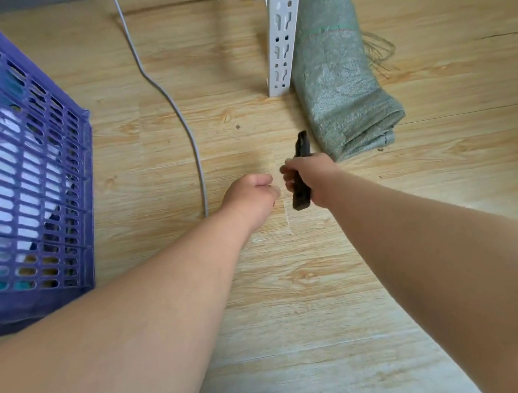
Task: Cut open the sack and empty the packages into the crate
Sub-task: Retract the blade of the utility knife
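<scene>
A green woven sack [338, 71] lies folded flat on the wooden floor at the upper right, with loose threads beside it. A purple slotted crate [20, 178] stands at the left; white and teal packages show through its slots. My right hand [312, 179] grips a black utility knife [300, 172], its tip pointing away from me toward the near end of the sack. No blade can be made out. My left hand [251, 197] is curled into a loose fist just left of the knife, holding nothing that I can see.
A white perforated metal shelf post [281, 32] stands on the floor against the sack's left side. A grey cable [173, 109] curves across the floor between the crate and my hands.
</scene>
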`<move>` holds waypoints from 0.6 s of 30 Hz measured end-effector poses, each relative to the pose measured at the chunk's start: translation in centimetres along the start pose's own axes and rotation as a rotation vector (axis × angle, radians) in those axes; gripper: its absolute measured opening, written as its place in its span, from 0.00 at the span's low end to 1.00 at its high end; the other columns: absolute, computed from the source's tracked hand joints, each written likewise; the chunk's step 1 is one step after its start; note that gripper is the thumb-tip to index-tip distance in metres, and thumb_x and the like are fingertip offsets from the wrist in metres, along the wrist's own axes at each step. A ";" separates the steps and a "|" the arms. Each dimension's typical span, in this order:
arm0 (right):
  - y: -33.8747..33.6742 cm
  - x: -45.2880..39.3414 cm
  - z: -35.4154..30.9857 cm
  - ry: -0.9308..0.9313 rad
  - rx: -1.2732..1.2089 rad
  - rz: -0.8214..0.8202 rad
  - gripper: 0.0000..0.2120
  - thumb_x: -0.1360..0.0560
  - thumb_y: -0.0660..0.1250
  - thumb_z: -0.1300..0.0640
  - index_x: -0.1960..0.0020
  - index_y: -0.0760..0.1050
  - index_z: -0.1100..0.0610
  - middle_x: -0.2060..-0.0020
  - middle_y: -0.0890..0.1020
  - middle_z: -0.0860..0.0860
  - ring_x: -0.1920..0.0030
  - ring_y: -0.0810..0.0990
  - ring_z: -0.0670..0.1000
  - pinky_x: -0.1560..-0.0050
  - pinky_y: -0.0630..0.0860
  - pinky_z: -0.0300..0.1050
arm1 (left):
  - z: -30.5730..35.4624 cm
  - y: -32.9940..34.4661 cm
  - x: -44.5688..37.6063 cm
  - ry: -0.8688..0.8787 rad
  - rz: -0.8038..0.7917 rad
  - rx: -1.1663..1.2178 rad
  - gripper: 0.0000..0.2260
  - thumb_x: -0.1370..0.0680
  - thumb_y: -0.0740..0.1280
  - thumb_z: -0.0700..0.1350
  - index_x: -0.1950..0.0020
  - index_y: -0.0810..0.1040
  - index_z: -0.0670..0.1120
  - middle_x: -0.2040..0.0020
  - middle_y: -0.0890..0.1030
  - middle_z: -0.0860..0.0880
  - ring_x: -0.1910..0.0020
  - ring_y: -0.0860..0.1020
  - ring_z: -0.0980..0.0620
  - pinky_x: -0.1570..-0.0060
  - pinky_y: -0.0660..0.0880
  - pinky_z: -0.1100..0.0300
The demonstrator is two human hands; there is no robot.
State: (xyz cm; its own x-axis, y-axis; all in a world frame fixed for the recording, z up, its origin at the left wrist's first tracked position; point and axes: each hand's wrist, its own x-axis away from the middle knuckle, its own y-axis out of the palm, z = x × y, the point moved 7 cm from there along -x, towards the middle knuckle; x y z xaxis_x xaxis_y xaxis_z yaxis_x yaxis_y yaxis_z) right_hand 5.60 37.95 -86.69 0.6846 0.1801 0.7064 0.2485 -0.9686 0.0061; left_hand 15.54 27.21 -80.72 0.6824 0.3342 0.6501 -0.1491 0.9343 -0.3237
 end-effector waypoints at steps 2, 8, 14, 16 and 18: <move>1.5 1.2 0.4 0.023 -0.186 -0.098 0.03 0.20 0.60 0.65 0.49 0.72 0.61 0.60 0.80 0.57 0.64 0.79 0.52 0.61 0.78 0.46 | 0.1 0.2 0.5 -0.027 -0.012 0.017 0.16 0.21 0.64 0.48 0.33 0.72 0.51 0.40 0.78 0.50 0.43 0.78 0.49 0.41 0.76 0.50; 1.9 4.8 -1.5 -0.056 -0.247 -0.108 0.07 0.18 0.59 0.55 0.43 0.73 0.54 0.55 0.85 0.51 0.47 0.81 0.52 0.47 0.78 0.54 | 0.8 -0.2 2.1 -0.143 -0.081 0.219 0.08 0.20 0.64 0.48 0.44 0.77 0.46 0.50 0.83 0.46 0.58 0.83 0.51 0.64 0.81 0.59; 3.9 10.6 -5.3 -0.025 -0.205 0.040 0.12 0.18 0.57 0.49 0.39 0.73 0.52 0.58 0.86 0.50 0.55 0.84 0.54 0.50 0.79 0.54 | 5.8 -3.1 5.8 -0.107 -0.022 0.331 0.05 0.21 0.66 0.43 0.53 0.81 0.47 0.56 0.83 0.47 0.59 0.83 0.52 0.66 0.80 0.62; 4.7 13.1 -7.2 -0.007 -0.163 0.063 0.13 0.18 0.56 0.49 0.39 0.73 0.52 0.59 0.85 0.49 0.57 0.83 0.52 0.53 0.79 0.51 | 7.4 -4.7 7.8 -0.122 -0.026 0.349 0.05 0.22 0.66 0.43 0.50 0.82 0.45 0.56 0.84 0.46 0.62 0.83 0.52 0.66 0.81 0.62; 5.7 16.1 -9.3 0.011 -0.139 0.077 0.13 0.19 0.57 0.50 0.40 0.74 0.53 0.60 0.85 0.48 0.58 0.84 0.51 0.55 0.79 0.49 | 8.8 -6.6 10.3 -0.136 -0.025 0.370 0.06 0.22 0.67 0.44 0.48 0.82 0.45 0.55 0.84 0.45 0.61 0.83 0.51 0.63 0.81 0.61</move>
State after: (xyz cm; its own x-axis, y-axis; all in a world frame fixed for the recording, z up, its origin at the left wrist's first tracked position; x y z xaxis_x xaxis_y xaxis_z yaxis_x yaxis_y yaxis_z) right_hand 11.62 33.75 -68.69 0.6900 0.1030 0.7165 0.0973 -0.9940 0.0492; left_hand 17.24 25.53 -65.86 0.5920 0.3013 0.7475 -0.3990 0.9154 -0.0530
